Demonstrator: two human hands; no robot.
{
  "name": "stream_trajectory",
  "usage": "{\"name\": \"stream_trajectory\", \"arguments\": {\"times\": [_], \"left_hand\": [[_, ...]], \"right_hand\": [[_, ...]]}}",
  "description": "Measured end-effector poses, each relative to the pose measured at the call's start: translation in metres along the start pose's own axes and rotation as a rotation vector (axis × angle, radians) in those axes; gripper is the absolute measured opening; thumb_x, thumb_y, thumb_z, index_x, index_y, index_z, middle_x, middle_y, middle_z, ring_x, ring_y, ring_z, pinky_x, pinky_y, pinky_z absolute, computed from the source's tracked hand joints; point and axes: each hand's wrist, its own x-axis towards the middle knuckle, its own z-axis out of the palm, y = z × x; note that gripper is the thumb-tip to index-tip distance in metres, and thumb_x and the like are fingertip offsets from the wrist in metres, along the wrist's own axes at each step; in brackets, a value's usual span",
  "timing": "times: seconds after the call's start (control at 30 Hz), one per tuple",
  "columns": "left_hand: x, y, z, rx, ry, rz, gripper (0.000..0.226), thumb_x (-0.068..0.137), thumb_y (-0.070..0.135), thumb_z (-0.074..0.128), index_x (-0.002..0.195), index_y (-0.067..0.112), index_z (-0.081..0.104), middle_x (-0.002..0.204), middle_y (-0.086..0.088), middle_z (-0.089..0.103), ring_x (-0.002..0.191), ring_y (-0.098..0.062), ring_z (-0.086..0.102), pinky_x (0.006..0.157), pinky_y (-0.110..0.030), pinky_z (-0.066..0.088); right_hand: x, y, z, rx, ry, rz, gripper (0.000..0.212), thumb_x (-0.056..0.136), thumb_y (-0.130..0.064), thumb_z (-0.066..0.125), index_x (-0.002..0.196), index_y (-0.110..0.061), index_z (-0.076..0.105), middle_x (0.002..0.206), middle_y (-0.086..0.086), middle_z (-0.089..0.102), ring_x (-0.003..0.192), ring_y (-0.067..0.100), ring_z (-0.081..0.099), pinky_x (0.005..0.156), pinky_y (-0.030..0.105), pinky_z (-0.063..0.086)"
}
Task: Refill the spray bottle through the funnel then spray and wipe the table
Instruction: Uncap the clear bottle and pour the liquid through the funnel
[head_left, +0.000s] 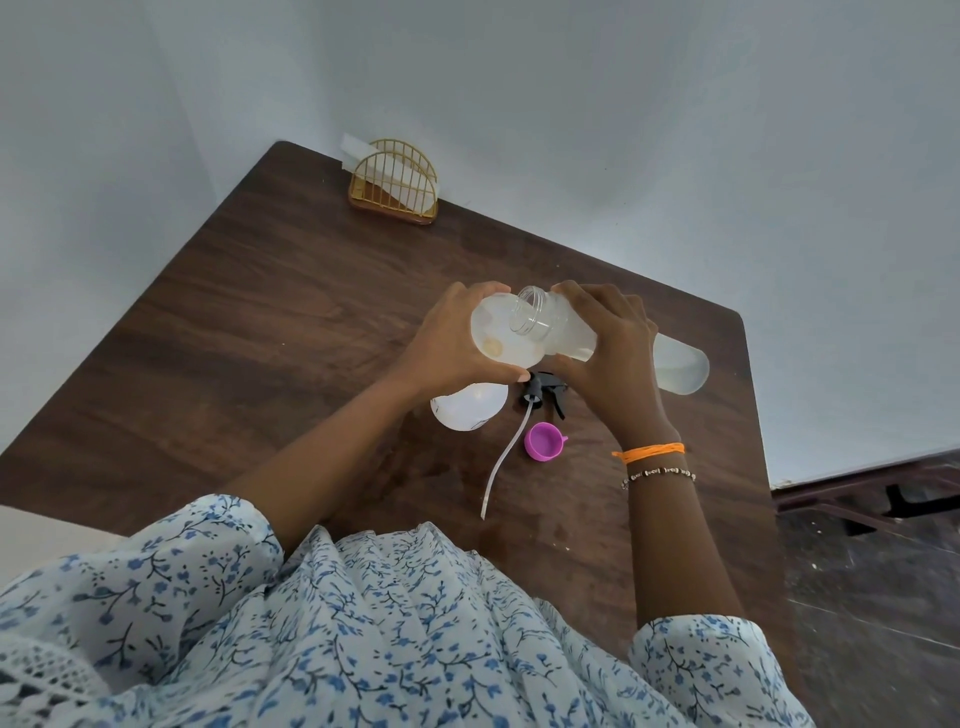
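At frame centre, the left hand (457, 338) holds a translucent white funnel (501, 332) over a frosted spray bottle (469, 405), while the right hand (608, 353) tips a clear plastic refill bottle (680, 364) into it. Just below lie a black trigger sprayer head (543, 393) and a purple cap (544, 440) on the dark wooden worktop (260, 322).

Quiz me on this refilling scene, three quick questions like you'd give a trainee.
1. True or false: the trigger sprayer is screwed onto the spray bottle.
2. Which hand tilts the clear bottle?
3. The loose cap on the table is: A purple, B green, C black.

Key:
1. False. It lies on the table.
2. The right hand.
3. A.
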Motion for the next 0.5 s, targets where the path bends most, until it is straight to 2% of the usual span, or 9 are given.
{"name": "stream_trajectory", "arguments": {"times": [0.5], "left_hand": [[0.0029,-0.0047,0.0034,0.01,0.008,0.003,0.086,0.058,0.042,0.085,0.131,0.029,0.04,0.129,0.001,0.046,0.108,-0.007,0.041,0.085,-0.023,0.035]], "right_hand": [[-0.0005,0.0008,-0.0007,-0.024,-0.018,0.001,0.064,0.062,-0.029,0.085,0.121,-0.02,0.059,0.115,0.002,0.06,0.102,0.027,0.049,0.085,0.036,0.03]]}}
